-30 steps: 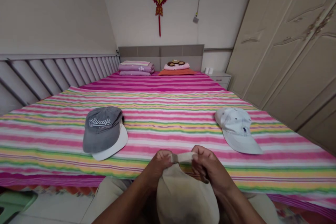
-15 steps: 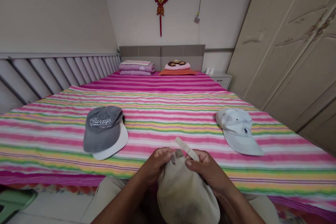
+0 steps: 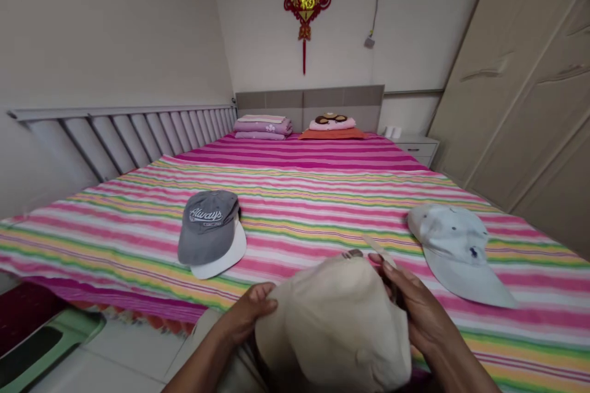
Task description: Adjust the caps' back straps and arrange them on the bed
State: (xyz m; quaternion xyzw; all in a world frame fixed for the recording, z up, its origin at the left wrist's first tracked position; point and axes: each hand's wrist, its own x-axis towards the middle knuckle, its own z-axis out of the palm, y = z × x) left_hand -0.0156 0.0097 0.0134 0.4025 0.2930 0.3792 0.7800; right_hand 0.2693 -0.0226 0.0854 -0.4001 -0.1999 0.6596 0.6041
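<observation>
A beige cap (image 3: 336,319) is held between both hands at the bottom centre, over the near edge of the bed. My left hand (image 3: 246,313) pinches its left edge, thumb on top. On the other side my right hand (image 3: 410,301) grips the back of the cap by its strap (image 3: 378,250), whose loose end sticks up. A grey cap with white lettering (image 3: 208,224) lies on the bed to the left, over a white brim (image 3: 224,255). To the right lies a pale blue cap (image 3: 456,252) with a small dark logo.
The bed has a striped sheet (image 3: 295,196), with folded bedding (image 3: 262,128) and an orange-and-pink pile (image 3: 332,129) at its head. A railing (image 3: 138,135) runs along the left. A green stool (image 3: 59,338) stands at the lower left, a wardrobe (image 3: 520,104) at the right.
The beige cap has been turned and tilted, showing more of its crown. My left hand has moved from beside the strap to the cap's left edge. The view has shifted left.
</observation>
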